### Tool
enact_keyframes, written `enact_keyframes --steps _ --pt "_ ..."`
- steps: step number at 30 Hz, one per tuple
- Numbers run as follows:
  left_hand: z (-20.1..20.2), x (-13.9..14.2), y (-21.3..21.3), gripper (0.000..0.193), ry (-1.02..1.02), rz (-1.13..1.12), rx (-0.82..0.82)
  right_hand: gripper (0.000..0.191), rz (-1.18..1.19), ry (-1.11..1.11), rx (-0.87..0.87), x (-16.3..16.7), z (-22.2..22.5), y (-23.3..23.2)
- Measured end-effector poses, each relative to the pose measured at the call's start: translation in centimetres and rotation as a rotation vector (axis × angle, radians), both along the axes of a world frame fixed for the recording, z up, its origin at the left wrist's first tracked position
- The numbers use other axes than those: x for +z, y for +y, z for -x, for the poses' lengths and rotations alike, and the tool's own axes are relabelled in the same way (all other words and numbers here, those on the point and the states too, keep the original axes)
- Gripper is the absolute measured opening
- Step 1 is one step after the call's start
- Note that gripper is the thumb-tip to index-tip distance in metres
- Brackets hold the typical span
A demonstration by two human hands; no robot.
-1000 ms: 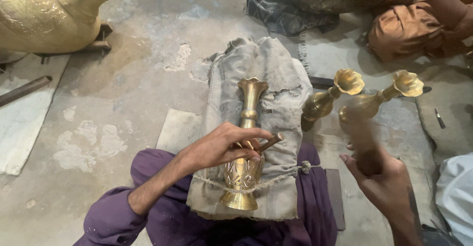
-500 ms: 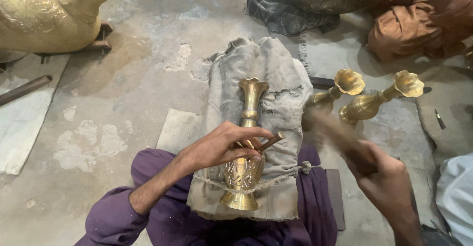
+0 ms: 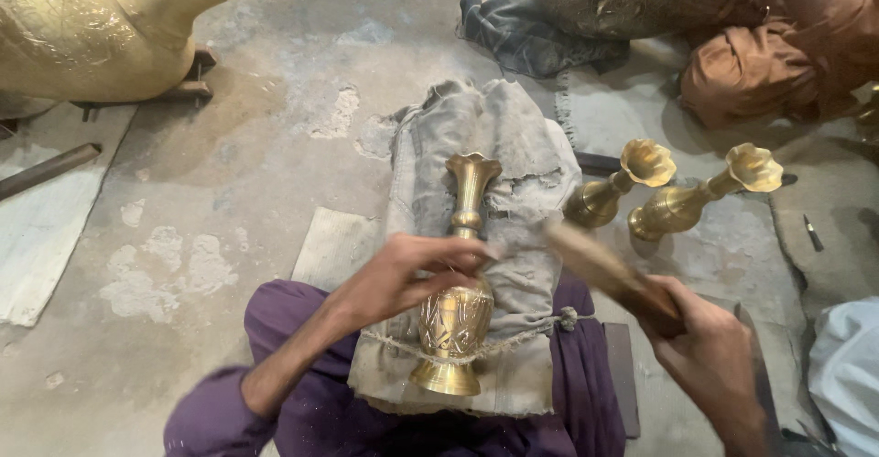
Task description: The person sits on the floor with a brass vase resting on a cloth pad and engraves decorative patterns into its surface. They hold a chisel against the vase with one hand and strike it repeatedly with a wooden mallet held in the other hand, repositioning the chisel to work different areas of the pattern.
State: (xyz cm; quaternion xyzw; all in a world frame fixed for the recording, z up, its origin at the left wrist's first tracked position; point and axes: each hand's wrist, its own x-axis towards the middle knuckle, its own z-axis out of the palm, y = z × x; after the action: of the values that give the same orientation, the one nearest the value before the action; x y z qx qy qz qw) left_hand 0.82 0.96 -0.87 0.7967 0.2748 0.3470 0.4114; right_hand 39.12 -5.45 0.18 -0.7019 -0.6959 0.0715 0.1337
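Mallet [image 3: 609, 272] swung nearer, vase [image 3: 461, 283] lying rim-away

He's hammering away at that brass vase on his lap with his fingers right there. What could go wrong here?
Three risks, as I judge it:
1. The left hand rests on the brass vase close to where the wooden mallet in the right hand seems aimed; a mis-hit could catch the fingers.
2. The vase lies on a cloth pad under only a thin cord; a blow might roll it.
3. A wide swing could topple the two small vases nearby.
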Motion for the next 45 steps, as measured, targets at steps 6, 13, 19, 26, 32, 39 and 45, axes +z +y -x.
enact_keyframes --steps 6,13,19,26,32,39,45 --pt "2.6 -3.0 -5.6 0.045 -0.237 0.087 0.526 0.033 -0.019 1.471 0.119 -5.9 3.1 -3.9" --pt "3.5 -7.3 -13.1 0.043 -0.490 0.158 0.685 0.031 0.003 1.547 0.267 -12.6 9.7 -4.6" --pt "4.4 -13.4 -14.9 0.020 -0.532 -0.105 1.245 0.024 -0.042 1.378 0.077 -13.3 11.0 -3.8" --pt "2.0 -12.1 -13.1 0.044 -0.447 0.049 1.117 0.022 -0.139 1.222 0.155 -12.7 11.6 -3.5" --pt "1.3 -8.1 -11.5 0.064 -0.428 0.121 1.016 0.023 -0.046 1.378 0.036 -13.1 11.8 -4.5" --pt "1.2 -7.9 -9.8 0.036 -0.252 -0.075 0.933 0.022 -0.117 1.310 0.134 -12.6 12.6 -5.3" --pt "1.1 -7.1 -9.0 0.038 -0.213 -0.073 0.892 0.020 -0.056 1.322 0.086 -12.2 12.6 -5.3"
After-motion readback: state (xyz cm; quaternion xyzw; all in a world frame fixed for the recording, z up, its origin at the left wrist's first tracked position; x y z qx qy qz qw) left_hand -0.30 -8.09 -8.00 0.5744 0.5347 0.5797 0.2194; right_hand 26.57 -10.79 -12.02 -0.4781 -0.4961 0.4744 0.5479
